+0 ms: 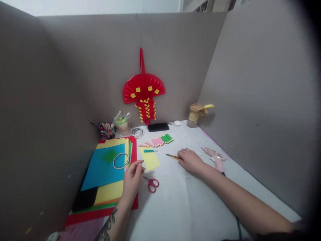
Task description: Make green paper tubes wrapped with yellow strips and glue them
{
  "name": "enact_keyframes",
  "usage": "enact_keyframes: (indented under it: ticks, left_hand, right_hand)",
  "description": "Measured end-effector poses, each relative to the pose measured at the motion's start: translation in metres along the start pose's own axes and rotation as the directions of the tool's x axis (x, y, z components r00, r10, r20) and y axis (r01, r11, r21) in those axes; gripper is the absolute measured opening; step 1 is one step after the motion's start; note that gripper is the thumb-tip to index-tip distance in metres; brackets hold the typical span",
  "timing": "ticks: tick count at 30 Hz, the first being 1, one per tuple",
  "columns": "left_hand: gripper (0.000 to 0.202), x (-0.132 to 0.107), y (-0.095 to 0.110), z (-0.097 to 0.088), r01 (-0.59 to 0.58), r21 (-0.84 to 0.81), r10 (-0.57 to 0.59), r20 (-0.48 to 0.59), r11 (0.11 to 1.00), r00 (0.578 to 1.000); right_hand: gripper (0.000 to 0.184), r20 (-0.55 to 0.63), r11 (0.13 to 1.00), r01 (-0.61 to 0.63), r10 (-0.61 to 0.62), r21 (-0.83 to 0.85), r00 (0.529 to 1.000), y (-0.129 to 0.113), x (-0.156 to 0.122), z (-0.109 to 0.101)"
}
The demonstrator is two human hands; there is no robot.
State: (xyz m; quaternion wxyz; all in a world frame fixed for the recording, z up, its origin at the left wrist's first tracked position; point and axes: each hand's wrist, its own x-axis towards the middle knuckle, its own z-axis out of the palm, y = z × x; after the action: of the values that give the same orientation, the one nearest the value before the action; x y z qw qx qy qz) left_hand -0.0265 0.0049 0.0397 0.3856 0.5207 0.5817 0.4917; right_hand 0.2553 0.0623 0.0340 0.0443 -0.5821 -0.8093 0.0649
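Observation:
My right hand (190, 160) rests on the white table with its fingers curled round a craft knife (174, 156), whose blade points left. My left hand (132, 174) hovers beside the stack of coloured paper, its fingers loosely bent and apart, with nothing visible in them. Just right of it lie red-handled scissors (153, 185), their blades partly hidden by the hand. Beyond is a yellow paper strip (151, 162) with a teal capped pen or cutter (149, 151) on it. Several pink paper rolls (157, 142) and green paper rolls (167, 138) with yellow ends lie behind.
Blue paper (97, 170) tops the stack at left, with a tape ring (121, 161) on it. A pink glue gun (217, 159) lies right of my right forearm. Behind are a phone (158, 127), a lidded cup (194, 115) and a red fan ornament (144, 88) hanging on the grey partition.

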Motion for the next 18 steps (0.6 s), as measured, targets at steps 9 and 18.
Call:
enact_keyframes:
  ticks: [9, 18]
  left_hand:
    - [0.024, -0.04, 0.008, -0.005, -0.293, 0.583, 0.044, 0.402, 0.758, 0.915]
    - [0.023, -0.073, 0.001, 0.025, -0.333, 0.853, -0.094, 0.4, 0.403, 0.912]
  right_hand:
    - [0.025, 0.042, 0.986, -0.145, 0.149, -0.084, 0.988, -0.008, -0.015, 0.018]
    - [0.017, -0.128, 0.969, 0.022, 0.01, 0.244, 0.992, -0.034, -0.04, 0.015]
